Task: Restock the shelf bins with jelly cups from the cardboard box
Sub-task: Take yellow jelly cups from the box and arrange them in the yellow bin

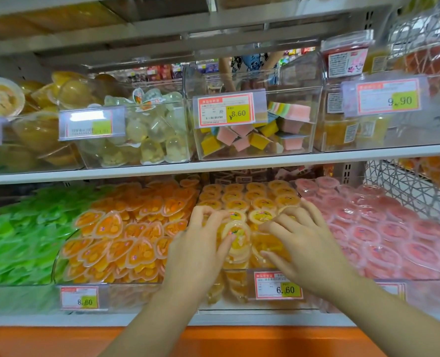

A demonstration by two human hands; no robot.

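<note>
two hands worked in the yellow bin [242, 305], third of four bins on the lower shelf [136, 319]. the left hand [200, 243] held one tilted jelly cup [238, 239] between thumb and curled fingers. the right hand [306, 243] lay just beside it, fingers spread over the packed yellow cups [255, 199]; whether it gripped any could not be told.

Bright, even store light falls from above, leaving only faint shadows under the fingers [208, 215]. Glare whitens the price tag [92, 122] up and left of them. Motion blur smears the green packs [20, 235] far left and the pink cups [383, 228] to the right. The yellow cups [262, 202] just beyond the fingers look sharpest. The shelf edge [213, 163] above bows with wide-angle distortion.
</note>
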